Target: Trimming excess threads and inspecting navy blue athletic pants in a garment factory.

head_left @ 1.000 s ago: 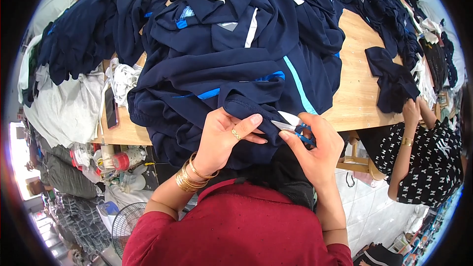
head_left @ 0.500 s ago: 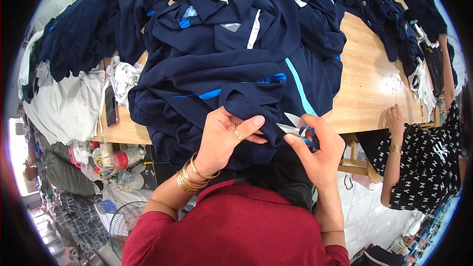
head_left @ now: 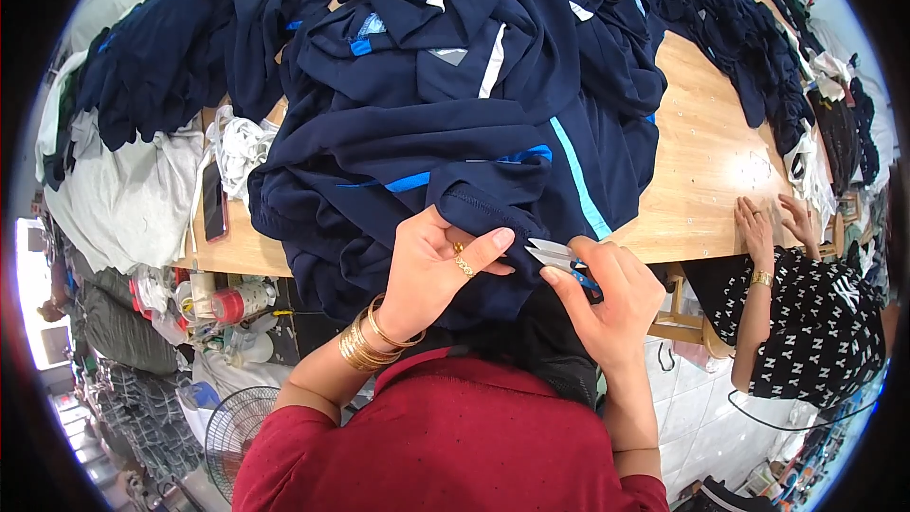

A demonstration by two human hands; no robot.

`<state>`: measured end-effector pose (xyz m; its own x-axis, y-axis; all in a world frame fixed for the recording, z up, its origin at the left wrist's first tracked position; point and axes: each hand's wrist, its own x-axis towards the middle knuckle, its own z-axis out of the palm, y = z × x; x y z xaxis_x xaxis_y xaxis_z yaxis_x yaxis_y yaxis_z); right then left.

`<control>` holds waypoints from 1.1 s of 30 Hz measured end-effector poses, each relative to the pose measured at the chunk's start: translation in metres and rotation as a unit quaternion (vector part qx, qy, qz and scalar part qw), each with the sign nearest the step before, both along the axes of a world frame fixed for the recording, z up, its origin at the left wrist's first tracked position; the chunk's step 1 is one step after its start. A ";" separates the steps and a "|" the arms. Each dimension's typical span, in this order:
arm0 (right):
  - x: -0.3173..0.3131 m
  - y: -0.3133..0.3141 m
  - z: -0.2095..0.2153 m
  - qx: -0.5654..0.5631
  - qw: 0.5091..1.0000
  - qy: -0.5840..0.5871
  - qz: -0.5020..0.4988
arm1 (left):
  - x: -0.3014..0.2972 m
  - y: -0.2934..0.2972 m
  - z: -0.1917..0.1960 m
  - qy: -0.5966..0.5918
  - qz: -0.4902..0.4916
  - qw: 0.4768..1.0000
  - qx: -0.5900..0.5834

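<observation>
A navy blue garment with light blue stripes [head_left: 445, 161] lies heaped on a wooden table [head_left: 701, 180] in front of me. My left hand [head_left: 431, 270], with a ring and gold bangles, pinches the garment's hem near its lower edge. My right hand [head_left: 607, 299] holds small thread snips [head_left: 555, 254] with a blue handle; their metal blades point left at the hem, close to my left thumb.
More navy garments are piled at the far left [head_left: 180, 47] and along the right side [head_left: 739, 38]. A dark phone [head_left: 214, 201] lies at the table's left edge. Another person [head_left: 806, 313] rests both hands on the table at right. A fan [head_left: 242, 427] stands lower left.
The snips have shifted slightly as my right hand works at the hem. The other person's hands have moved down onto the table edge at right.
</observation>
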<state>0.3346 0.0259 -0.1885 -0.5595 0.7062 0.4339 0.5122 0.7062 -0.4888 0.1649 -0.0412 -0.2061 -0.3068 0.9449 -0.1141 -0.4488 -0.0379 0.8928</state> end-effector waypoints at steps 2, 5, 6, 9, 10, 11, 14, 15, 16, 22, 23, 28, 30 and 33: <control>0.000 0.000 0.001 0.005 1.000 -0.003 -0.001 | 0.001 -0.001 0.000 0.007 0.001 1.000 0.002; 0.001 -0.001 0.001 0.019 1.000 -0.010 0.000 | 0.002 -0.002 0.000 0.020 -0.001 1.000 0.006; 0.002 -0.001 0.001 0.027 1.000 -0.013 0.003 | 0.003 -0.003 0.000 0.019 -0.004 1.000 0.006; 0.002 -0.003 0.001 0.037 0.999 -0.018 0.005 | 0.004 -0.004 0.002 0.014 -0.010 1.000 0.004; 0.001 -0.002 0.000 0.037 0.999 -0.017 0.004 | 0.004 -0.004 0.002 0.009 -0.011 1.000 0.001; 0.001 -0.002 -0.002 0.038 0.999 -0.015 0.003 | 0.004 -0.004 0.002 0.009 -0.011 1.000 0.001; 0.000 -0.001 -0.007 0.041 0.999 -0.011 0.003 | 0.002 -0.002 0.000 0.002 -0.012 1.000 -0.002; -0.001 0.000 -0.008 0.042 0.999 -0.010 0.004 | 0.001 -0.001 -0.001 0.005 -0.011 1.000 -0.002; -0.001 0.001 -0.008 0.043 0.999 -0.009 0.004 | 0.000 -0.001 -0.002 0.008 -0.011 1.000 -0.001; 0.004 0.002 0.001 0.024 0.999 0.031 -0.018 | 0.003 0.006 0.007 -0.005 -0.021 1.000 0.005; 0.003 -0.001 -0.002 -0.021 0.998 0.055 -0.028 | 0.002 0.007 0.007 0.010 -0.017 1.000 -0.010; -0.010 -0.006 -0.010 -0.157 0.975 0.154 0.029 | 0.000 -0.001 -0.014 -0.016 -0.030 0.999 -0.040; -0.011 -0.006 -0.017 -0.096 0.987 0.125 0.040 | 0.004 -0.003 -0.015 -0.015 -0.037 0.999 -0.021; -0.016 -0.007 -0.014 -0.060 0.991 0.107 0.053 | 0.003 -0.007 -0.011 0.012 -0.029 0.999 -0.009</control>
<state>0.3190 0.0191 -0.2026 -0.5375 0.7019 0.4674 0.3143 0.6811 -0.6613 0.1683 -0.0484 -0.2169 -0.2542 0.9592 -0.1240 -0.4281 0.0034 0.9037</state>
